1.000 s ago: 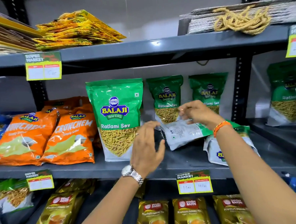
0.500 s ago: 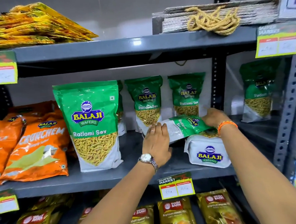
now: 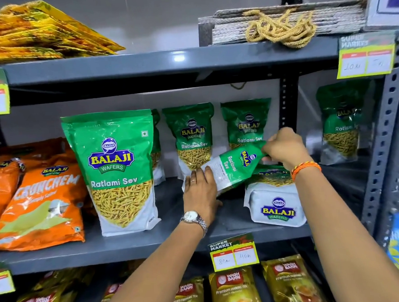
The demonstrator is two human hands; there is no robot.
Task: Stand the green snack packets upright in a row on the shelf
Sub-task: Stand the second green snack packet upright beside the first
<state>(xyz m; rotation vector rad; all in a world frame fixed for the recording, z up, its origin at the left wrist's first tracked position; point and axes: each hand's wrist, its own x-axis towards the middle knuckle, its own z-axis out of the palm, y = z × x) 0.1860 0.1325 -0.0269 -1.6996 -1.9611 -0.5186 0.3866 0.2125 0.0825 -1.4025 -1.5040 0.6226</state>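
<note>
The tilted green packet (image 3: 234, 169) lies slantwise, top end up-right in the right hand (image 3: 284, 148), pinched shut on it. The left hand (image 3: 201, 192) cups its lower white end, fingers apparently wrapped underneath, so righting it probably pivots there.

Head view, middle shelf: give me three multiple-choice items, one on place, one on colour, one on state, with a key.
1. Where does the large upright Ratlami Sev packet stand?
A. right of the orange Crunchem packets
B. on the top shelf
C. under the tea packets

2. What colour is the band on the right wrist?
A. blue
B. orange
C. white

3. How is the green packet held by both hands?
A. upright
B. tilted, on its side
C. flat on the shelf

Key:
1 A: it stands at the shelf front just right of the orange packets.
2 B: an orange band sits below the right hand.
3 B: the left hand grips its white bottom end, the right hand its green top end, lettering sideways.
</note>
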